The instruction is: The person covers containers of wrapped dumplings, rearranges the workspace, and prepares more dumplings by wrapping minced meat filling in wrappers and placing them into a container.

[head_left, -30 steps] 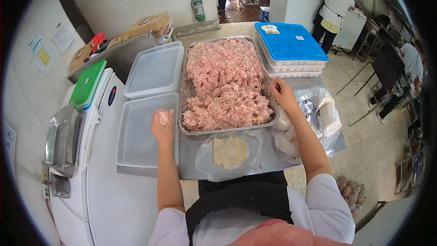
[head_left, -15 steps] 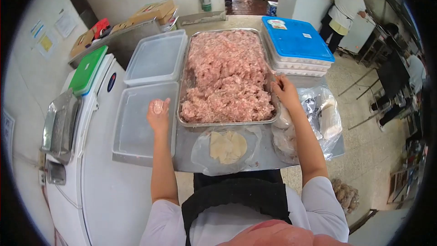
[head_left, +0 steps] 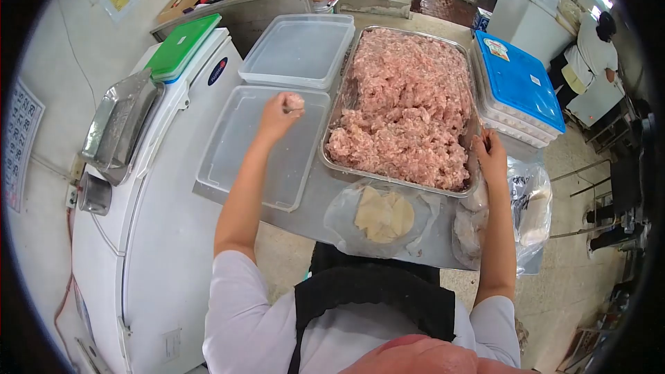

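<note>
My left hand (head_left: 278,119) is closed round a small filled dumpling (head_left: 294,102), pinkish and pale, above the near clear plastic tray (head_left: 263,159). At the right edge of the metal pan of ground meat (head_left: 409,111), my right hand (head_left: 490,155) grips a thin utensil (head_left: 483,127) that is mostly hidden by the fingers. Between my arms, a stack of pale round wrappers (head_left: 385,215) lies on a clear plastic bag (head_left: 341,212) at the table's front edge.
A second clear container (head_left: 298,52) stands behind the tray. Right of the pan are stacked trays with a blue lid (head_left: 519,83) and plastic bags (head_left: 533,215). A white freezer (head_left: 166,235) is at left. A person in white (head_left: 593,48) stands at back right.
The view has swung left, so the table sits further right. My left hand, still round the dumpling, has moved up toward the back of the near tray. My right hand remains by the pan's edge.
</note>
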Action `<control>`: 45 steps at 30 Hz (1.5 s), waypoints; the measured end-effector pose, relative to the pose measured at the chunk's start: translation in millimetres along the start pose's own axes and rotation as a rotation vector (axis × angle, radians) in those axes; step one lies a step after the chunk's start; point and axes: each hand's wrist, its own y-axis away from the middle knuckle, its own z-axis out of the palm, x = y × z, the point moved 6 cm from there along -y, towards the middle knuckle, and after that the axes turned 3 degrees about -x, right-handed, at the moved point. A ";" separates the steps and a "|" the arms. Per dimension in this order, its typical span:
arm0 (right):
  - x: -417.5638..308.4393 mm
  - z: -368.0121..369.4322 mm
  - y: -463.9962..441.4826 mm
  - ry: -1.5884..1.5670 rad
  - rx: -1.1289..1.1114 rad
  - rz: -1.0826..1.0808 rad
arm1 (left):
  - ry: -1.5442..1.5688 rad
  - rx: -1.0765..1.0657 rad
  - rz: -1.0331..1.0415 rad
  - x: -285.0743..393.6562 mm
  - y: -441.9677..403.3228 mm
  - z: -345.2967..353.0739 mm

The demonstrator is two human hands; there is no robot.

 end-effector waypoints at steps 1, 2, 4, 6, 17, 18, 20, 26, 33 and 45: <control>-2.6 -1.2 0.2 0.001 -0.010 0.014 | 0.049 -0.035 0.012 -4.3 -10.2 10.8; -3.9 -0.5 0.3 0.002 -0.021 0.029 | 0.097 -0.070 0.023 -9.0 -16.6 21.6; -0.8 0.2 -0.3 0.004 0.011 0.011 | -0.025 -0.065 -0.040 10.4 -21.4 27.9; 0.3 0.6 0.3 0.013 0.026 0.001 | -0.110 -0.113 -0.083 19.8 -26.1 36.6; 6.5 -0.3 -2.9 0.035 0.004 -0.003 | -0.185 -0.112 0.003 21.2 -22.9 60.6; 4.9 -0.4 -2.4 0.044 0.008 -0.010 | -0.166 -0.136 -0.011 22.9 -21.8 58.7; 2.2 -0.9 -2.0 0.060 0.020 -0.024 | -0.132 -0.183 -0.036 27.9 -21.4 52.8; -5.2 -1.4 0.3 0.116 0.039 -0.018 | -0.444 -0.003 0.108 56.7 -43.2 11.9; 0.5 -2.0 0.2 0.100 0.033 0.022 | -0.732 -0.024 0.273 57.4 -80.8 37.7; -8.5 -1.9 0.4 0.076 0.009 0.051 | -0.745 0.015 0.270 58.0 -83.1 44.7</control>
